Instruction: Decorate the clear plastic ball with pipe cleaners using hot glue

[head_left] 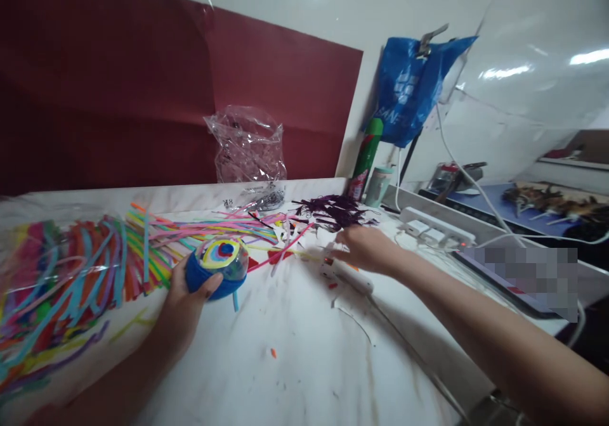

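My left hand (186,296) is wrapped round a small blue dome-shaped object (217,267) with coloured rings of paper coiled on its top, held just above the white table (295,362). My right hand (364,248) reaches forward to the middle of the table, fingers curled down among loose paper strips (285,239); what it grips, if anything, is blurred. A big spread of many-coloured paper strips (71,267) lies to the left of my left hand. A heap of dark purple strips (333,212) sits just beyond my right hand.
A crumpled clear plastic bag (247,144) stands at the back against a dark red wall panel. A green spray can (365,156), a pale cup (379,185) and a hanging blue bag (409,90) are at back right. A white power strip (435,226) with cables lies right.
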`<state>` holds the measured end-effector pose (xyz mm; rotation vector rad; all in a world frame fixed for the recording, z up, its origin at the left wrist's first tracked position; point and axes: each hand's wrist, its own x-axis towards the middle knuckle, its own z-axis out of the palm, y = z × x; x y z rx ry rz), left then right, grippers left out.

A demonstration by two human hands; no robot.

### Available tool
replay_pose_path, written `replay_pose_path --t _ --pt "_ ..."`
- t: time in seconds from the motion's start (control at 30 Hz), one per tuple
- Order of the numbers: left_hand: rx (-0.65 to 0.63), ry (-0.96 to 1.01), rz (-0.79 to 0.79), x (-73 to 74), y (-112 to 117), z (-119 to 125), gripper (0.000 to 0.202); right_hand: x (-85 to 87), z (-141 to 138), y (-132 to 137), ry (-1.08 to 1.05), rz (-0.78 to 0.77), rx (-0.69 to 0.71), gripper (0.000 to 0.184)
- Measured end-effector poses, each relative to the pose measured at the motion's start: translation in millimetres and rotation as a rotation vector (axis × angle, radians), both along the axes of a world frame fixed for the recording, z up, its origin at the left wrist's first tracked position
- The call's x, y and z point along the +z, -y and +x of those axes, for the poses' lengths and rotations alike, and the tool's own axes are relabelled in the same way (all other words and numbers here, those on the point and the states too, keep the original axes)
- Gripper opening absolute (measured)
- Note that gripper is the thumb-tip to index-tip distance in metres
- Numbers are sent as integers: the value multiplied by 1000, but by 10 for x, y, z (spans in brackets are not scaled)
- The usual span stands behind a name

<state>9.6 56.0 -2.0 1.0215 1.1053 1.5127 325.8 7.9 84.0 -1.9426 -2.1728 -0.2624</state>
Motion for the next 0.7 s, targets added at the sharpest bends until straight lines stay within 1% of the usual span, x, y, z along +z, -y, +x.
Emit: replay_pose_path --t 0.07,0.13,0.17,0.23,0.33,0.5,0.53,0.6,0.7 --pt "-17 4 -1 -2 2 -5 76 -277 74 85 42 -62 -50 13" --pt "-34 -3 8 -1 9 -9 77 -513 129 147 58 -105 -73 10" --pt "-37 -8 13 2 15 -8 77 -600 147 167 58 -114 -82 10" --pt "-31 -13 18 13 28 -1 75 -708 167 182 44 -108 -102 10" --pt "-17 -5 15 38 47 15 71 -738 179 174 8 -53 -136 11" --pt "-10 -18 11 42 46 19 71 -616 219 200 -92 50 -158 9" --pt "-10 -30 15 34 43 16 70 -590 215 214 -115 50 -139 11" --pt "-14 -55 28 13 37 10 70 -566 173 238 -154 22 -53 11" --pt "-17 -58 34 -17 27 -1 74 -622 31 239 -177 -43 109 9"
